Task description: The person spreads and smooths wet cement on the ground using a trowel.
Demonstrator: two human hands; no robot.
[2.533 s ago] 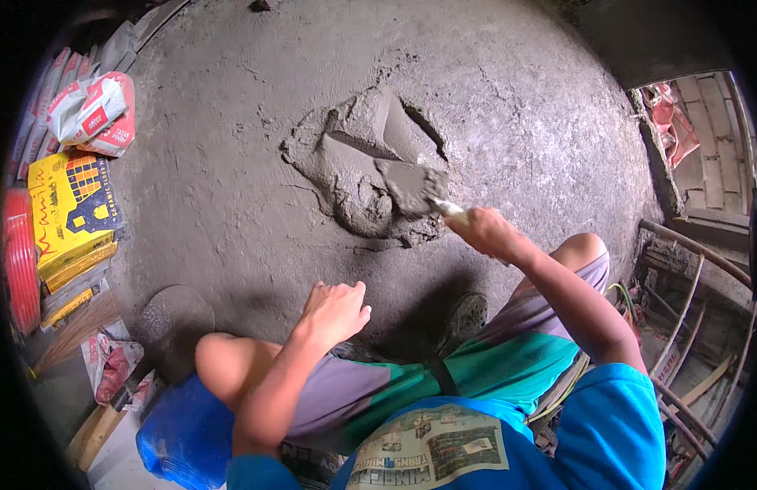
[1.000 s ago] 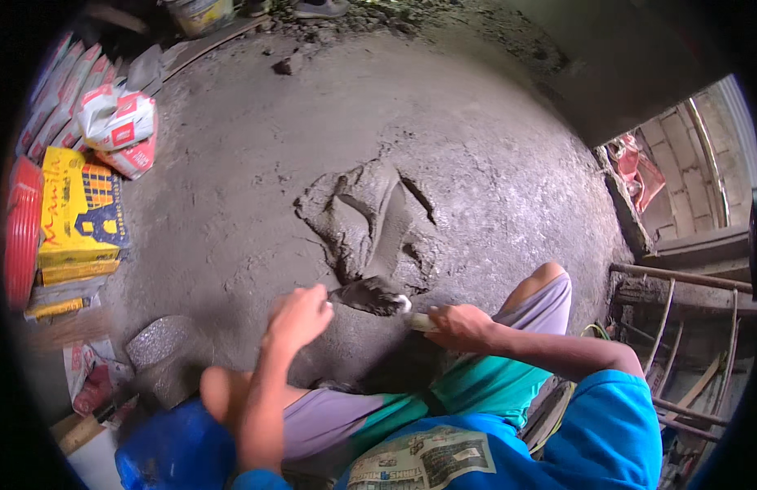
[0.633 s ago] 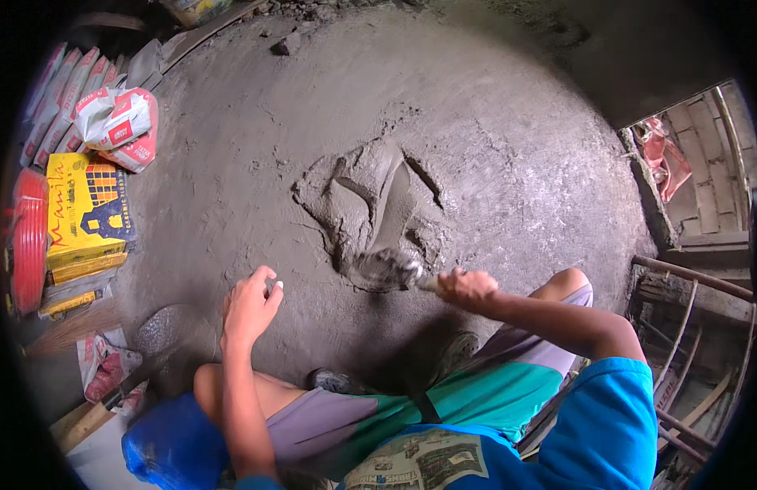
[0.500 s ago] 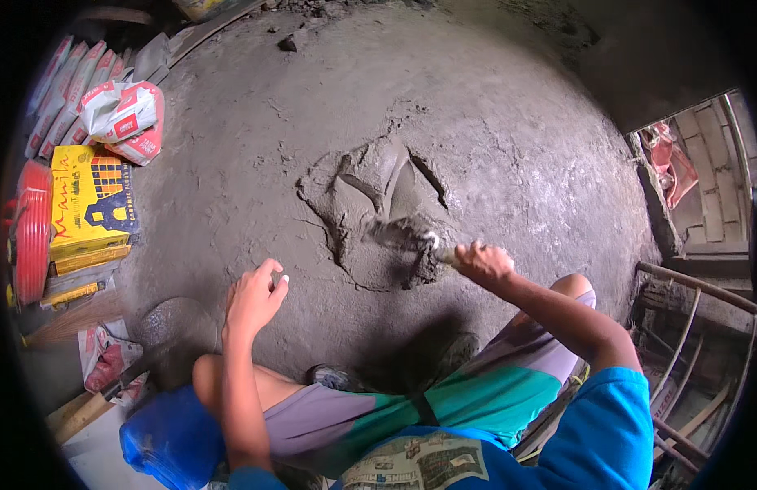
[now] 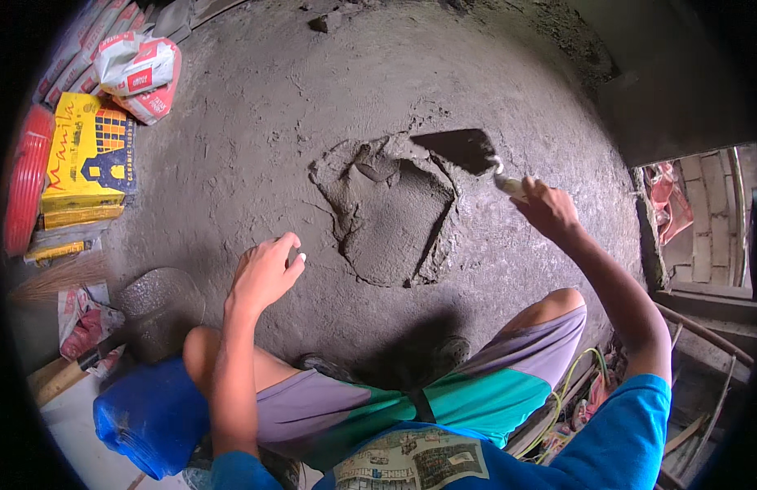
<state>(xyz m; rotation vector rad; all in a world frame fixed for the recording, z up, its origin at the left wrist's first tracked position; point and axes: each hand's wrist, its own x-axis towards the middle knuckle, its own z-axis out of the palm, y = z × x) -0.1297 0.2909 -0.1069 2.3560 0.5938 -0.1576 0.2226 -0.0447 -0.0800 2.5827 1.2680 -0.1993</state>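
My right hand (image 5: 546, 208) is wrapped round the handle of a metal trowel (image 5: 456, 147), whose dark blade hangs at the upper right edge of a heap of wet grey mortar (image 5: 390, 229). The heap lies on the rough cement floor (image 5: 247, 147), with a smoothed, granular middle and a ridged rim with a groove near its top. My left hand (image 5: 264, 273) hovers left of the heap, fingers loosely bent and apart, holding nothing that I can see. My bent legs and sandals are below both hands.
Stacked sacks (image 5: 137, 77), a yellow box (image 5: 84, 155), red hose (image 5: 31, 180), straw broom (image 5: 64, 278), grey shovel blade (image 5: 158, 310) and blue container (image 5: 149, 416) line the left. On the right are a metal frame (image 5: 713, 343), green cable (image 5: 566, 392) and an opening (image 5: 705, 220) showing blockwork.
My right hand and trowel have moved up and right from the heap's lower part to its upper right edge. The heap's middle now looks flatter. My left hand has shifted slightly right and up.
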